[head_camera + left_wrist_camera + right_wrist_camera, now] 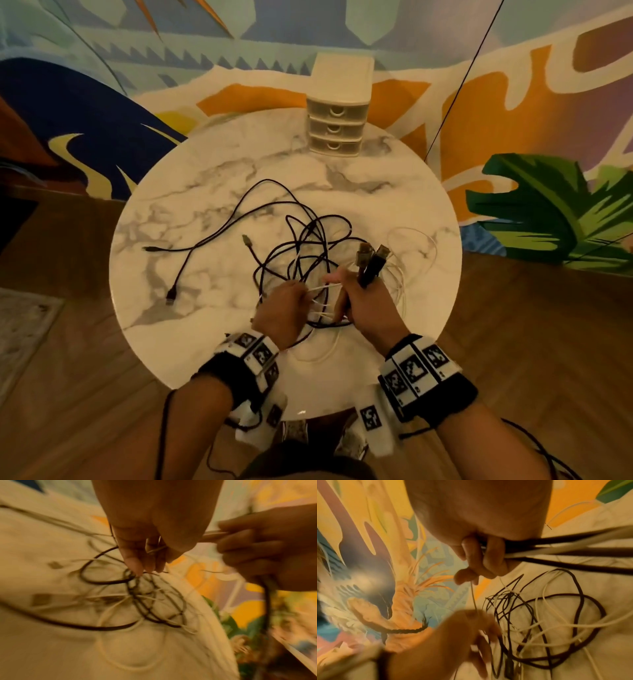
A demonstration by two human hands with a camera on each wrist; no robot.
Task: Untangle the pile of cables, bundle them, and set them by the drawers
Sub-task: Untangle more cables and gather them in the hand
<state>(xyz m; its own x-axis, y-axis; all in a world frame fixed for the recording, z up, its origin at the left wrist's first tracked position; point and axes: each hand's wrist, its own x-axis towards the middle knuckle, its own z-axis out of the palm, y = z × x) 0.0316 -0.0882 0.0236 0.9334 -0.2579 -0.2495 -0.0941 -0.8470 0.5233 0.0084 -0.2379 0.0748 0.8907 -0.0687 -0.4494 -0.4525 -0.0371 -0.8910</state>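
A tangle of black and white cables [305, 246] lies on the round marble table [191, 274]. My right hand [363, 301] grips a bunch of cable ends, their plugs [371, 255] sticking up above the fist; in the right wrist view the fingers [481, 555] curl round black and white strands. My left hand [284, 311] pinches white cable strands [320, 289] that run across to the right hand. In the left wrist view the left fingertips [137, 566] hang over the cable knot [145, 595]. A small cream three-drawer unit [337, 116] stands at the table's far edge.
One black cable [191, 246] stretches left across the table, with plugs at its ends. A thin white cable loop [416, 246] lies at the right. A painted mural wall stands behind the table, wooden floor around it. A dark cord [459, 82] hangs at the right.
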